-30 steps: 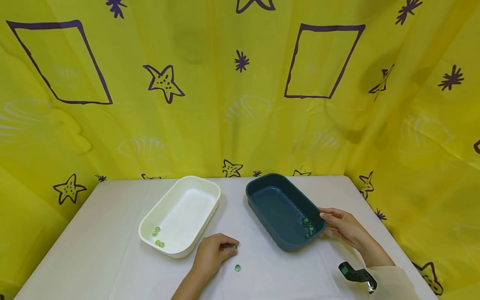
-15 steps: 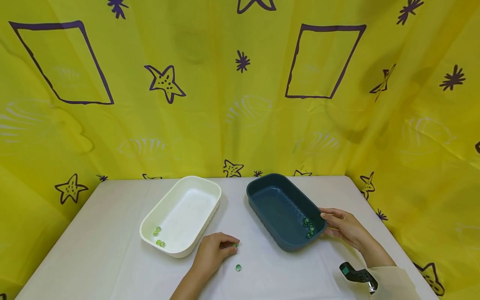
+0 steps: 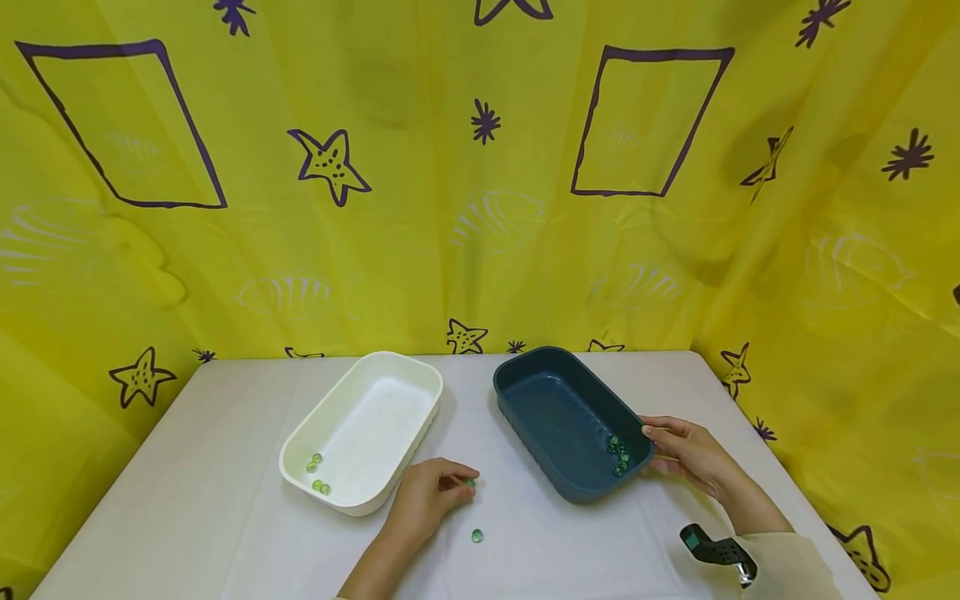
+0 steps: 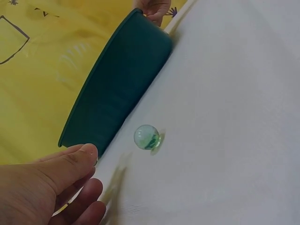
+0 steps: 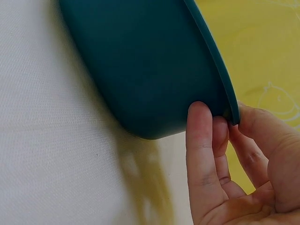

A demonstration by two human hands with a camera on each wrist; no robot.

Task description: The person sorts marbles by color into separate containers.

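Note:
My left hand (image 3: 426, 497) pinches a green glass marble (image 3: 470, 482) between thumb and fingers, just over the white cloth in the gap between two trays. In the left wrist view the thumb and fingers hide nearly all of it. A second clear-green marble (image 4: 146, 137) lies on the cloth nearby, nearer the front. At the right, my right hand (image 3: 693, 458) grips the near right corner of a dark teal tray (image 3: 551, 425), thumb at the rim and fingers against the outer wall (image 5: 154, 70). Several green marbles (image 3: 618, 454) lie in that tray's right corner.
A cream-white tray (image 3: 360, 502) stands left of the left hand, with several yellow-green marbles (image 3: 317, 485) in its near end. Yellow patterned curtains (image 3: 397, 250) rise behind and beside the table (image 3: 187, 467). A black device (image 3: 712, 548) shows at the right sleeve.
My left hand has risen slightly with the pinched marble, moving a little away from the marble on the cloth. The right hand and both trays stay where they were.

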